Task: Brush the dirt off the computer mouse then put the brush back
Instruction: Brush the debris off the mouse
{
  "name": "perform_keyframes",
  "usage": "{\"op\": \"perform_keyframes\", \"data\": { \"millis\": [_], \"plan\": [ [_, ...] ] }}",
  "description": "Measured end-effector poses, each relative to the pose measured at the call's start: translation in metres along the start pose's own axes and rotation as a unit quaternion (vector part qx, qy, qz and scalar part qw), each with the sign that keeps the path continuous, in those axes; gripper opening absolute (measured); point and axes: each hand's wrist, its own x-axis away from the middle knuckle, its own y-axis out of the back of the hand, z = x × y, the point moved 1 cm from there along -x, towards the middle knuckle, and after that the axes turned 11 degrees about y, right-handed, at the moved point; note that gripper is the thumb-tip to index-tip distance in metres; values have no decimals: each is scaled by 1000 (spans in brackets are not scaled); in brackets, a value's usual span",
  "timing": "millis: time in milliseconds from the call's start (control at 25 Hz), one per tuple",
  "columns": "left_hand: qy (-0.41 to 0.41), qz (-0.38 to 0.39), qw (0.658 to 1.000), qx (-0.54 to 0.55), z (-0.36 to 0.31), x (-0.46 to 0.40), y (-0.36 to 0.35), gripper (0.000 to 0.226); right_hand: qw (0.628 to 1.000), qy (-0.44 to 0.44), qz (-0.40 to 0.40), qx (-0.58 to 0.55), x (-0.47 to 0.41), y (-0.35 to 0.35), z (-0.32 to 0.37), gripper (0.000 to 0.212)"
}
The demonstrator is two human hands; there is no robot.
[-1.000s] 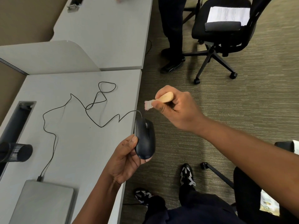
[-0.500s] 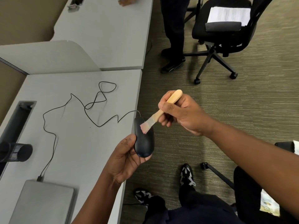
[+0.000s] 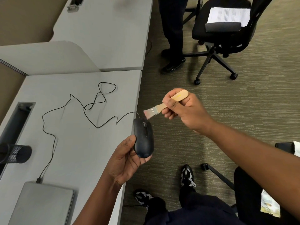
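Left hand (image 3: 126,158) fingers curl around the black mouse (image 3: 143,138). Right hand (image 3: 183,109) pinches the brush (image 3: 164,105) handle; bristles sit just above the mouse's front.

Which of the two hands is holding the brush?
The right hand grips the wooden brush by its handle; the left hand holds the black mouse instead.

Single head-worn wide-angle view, facing forward and down, close above desk (image 3: 68,148) edge and floor (image 3: 243,111)
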Motion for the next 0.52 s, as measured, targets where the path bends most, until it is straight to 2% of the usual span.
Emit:
{"op": "perform_keyframes", "data": {
  "millis": [80,160,240,360,400,520],
  "plan": [
    [-2,-6,1000,-3,1,-2,2,61,998,-30,30,-46,2,0,2,11],
    [-3,-9,1000,-7,1,-2,4,61,998,-27,52,17,2,1,0,11],
    [-9,-6,1000,-10,1,-2,4,60,997,9,35,73,1,2,0,10],
    [-14,-10,1000,-13,0,-1,3,61,999,-18,41,-21,2,1,3,11],
    [-14,-12,1000,-16,0,-1,2,61,998,-26,47,-18,2,0,3,11],
    [-14,-15,1000,-23,-2,-2,1,60,997,-2,10,76,1,-1,-2,8]
  ]
}}
